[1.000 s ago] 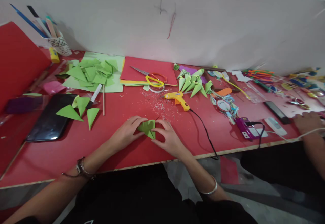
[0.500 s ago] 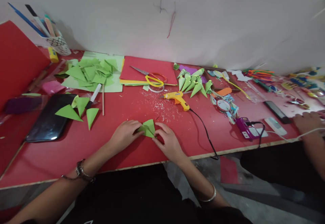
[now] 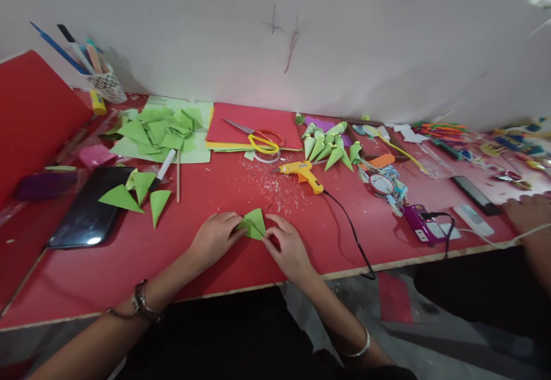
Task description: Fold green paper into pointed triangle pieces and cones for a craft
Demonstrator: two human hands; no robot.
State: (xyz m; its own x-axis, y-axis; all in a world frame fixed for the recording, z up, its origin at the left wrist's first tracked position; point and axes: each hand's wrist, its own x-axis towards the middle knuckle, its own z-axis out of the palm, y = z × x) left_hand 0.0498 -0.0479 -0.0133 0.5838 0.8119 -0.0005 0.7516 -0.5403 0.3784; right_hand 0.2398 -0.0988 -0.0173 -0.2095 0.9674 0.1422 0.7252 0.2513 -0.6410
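Note:
A small piece of green paper (image 3: 255, 223), partly folded, lies at the front of the red table between my hands. My left hand (image 3: 217, 235) pinches its left corner with thumb and fingers. At its lower right edge, my right hand (image 3: 287, 248) pinches the paper between thumb and forefinger. Beyond the hands rests a yellow glue gun (image 3: 303, 174) among scattered white shavings. Several green paper cones (image 3: 158, 205) lie to the left, next to a black phone (image 3: 88, 210). More green cones (image 3: 329, 147) are heaped behind the glue gun.
Green paper pieces (image 3: 157, 130) are piled at the back left. Yellow-handled scissors (image 3: 262, 140) lie on red paper sheets (image 3: 253, 117). The glue gun's black cord (image 3: 355, 233) runs over the front edge. A purple power adapter (image 3: 422, 225) and another person's hand (image 3: 527, 219) are at right.
The view has tilted slightly, so everything sits a little lower. Both hands stay on the green paper, whose upper flap now looks flatter, with my right fingers closer on its edge.

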